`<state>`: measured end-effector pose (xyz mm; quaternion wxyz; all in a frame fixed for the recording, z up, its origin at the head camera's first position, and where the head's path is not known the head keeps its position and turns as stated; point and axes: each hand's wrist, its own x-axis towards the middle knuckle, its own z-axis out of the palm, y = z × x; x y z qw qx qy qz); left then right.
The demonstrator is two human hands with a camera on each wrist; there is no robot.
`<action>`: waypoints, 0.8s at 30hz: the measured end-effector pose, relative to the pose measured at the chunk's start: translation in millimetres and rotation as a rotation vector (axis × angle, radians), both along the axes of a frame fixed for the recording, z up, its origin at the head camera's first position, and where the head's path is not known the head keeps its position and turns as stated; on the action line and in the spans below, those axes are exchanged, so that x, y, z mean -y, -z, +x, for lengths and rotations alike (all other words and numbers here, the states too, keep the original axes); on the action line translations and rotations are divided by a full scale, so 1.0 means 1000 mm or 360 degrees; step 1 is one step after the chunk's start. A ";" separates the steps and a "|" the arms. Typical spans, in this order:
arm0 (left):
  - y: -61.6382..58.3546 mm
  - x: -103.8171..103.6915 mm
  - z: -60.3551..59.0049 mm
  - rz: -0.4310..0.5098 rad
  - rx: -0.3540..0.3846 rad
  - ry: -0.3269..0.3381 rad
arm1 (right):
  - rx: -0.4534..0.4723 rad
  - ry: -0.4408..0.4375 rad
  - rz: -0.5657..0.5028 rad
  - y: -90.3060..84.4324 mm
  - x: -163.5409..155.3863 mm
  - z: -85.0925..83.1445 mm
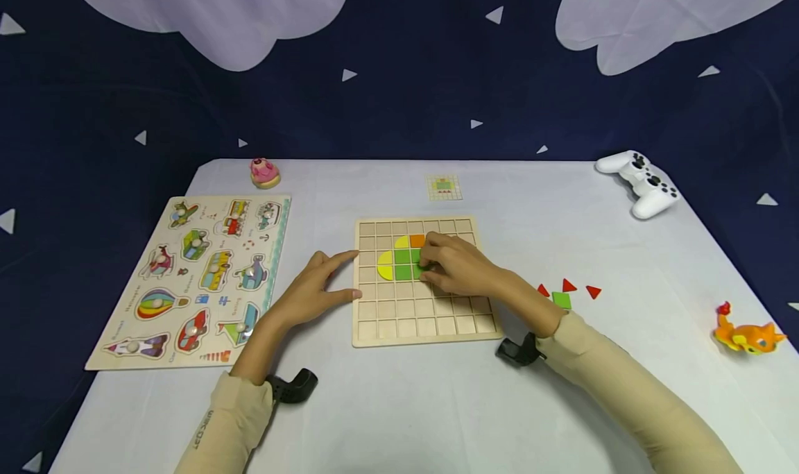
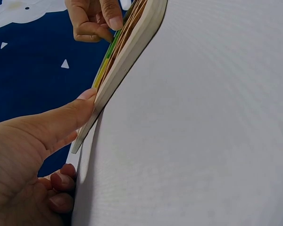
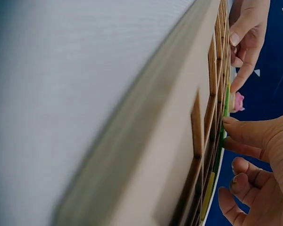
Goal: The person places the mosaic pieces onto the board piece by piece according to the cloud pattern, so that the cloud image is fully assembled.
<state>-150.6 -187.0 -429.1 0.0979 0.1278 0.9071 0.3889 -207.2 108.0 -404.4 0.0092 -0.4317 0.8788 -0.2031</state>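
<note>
A wooden grid board [image 1: 381,328] lies on the table in the head view. My left hand [image 1: 310,293] steadies its left edge, thumb and index finger extended against the rim. My right hand [image 1: 462,266] is over the board's middle, pinching a green square tile [image 1: 417,270] at its cell between thumb and index finger. More green squares [image 1: 403,264] sit to the left of those fingertips. Yellow rounded pieces [image 1: 385,266] and an orange square [image 1: 416,241] are set around them. In the right wrist view, another yellow piece [image 3: 207,197] shows on the board, beyond the right fingers.
Red triangles [image 1: 594,292] and a loose green square [image 1: 561,300] lie right of the board, near my right forearm. A pattern card [image 1: 444,187] is behind it. A picture puzzle [image 1: 206,280], pink toy [image 1: 265,173], white game controller [image 1: 639,182] and orange toy [image 1: 749,336] stand around.
</note>
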 end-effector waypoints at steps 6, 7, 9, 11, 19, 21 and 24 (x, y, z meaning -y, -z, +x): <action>-0.001 -0.001 0.001 -0.0009 0.0003 -0.0001 | -0.0057 0.0041 0.0063 -0.001 -0.003 0.003; -0.002 -0.001 0.001 -0.0009 0.0002 0.0000 | -0.0068 0.0052 0.0069 -0.002 -0.005 0.003; -0.002 -0.001 0.001 -0.0009 0.0000 0.0001 | -0.0081 0.0078 0.0073 -0.003 -0.009 0.005; -0.001 0.000 0.001 -0.0007 -0.0001 0.0000 | -0.0072 0.0102 0.0065 -0.005 -0.014 0.007; 0.001 0.001 0.000 -0.0020 -0.0024 0.0015 | -0.0021 0.0200 0.0024 -0.011 -0.060 0.015; 0.000 0.000 0.000 -0.0020 -0.0022 0.0016 | -0.0005 0.0245 0.0031 -0.012 -0.073 0.018; -0.001 0.000 0.000 -0.0018 -0.0021 0.0014 | -0.0016 0.0311 0.0044 -0.012 -0.092 0.024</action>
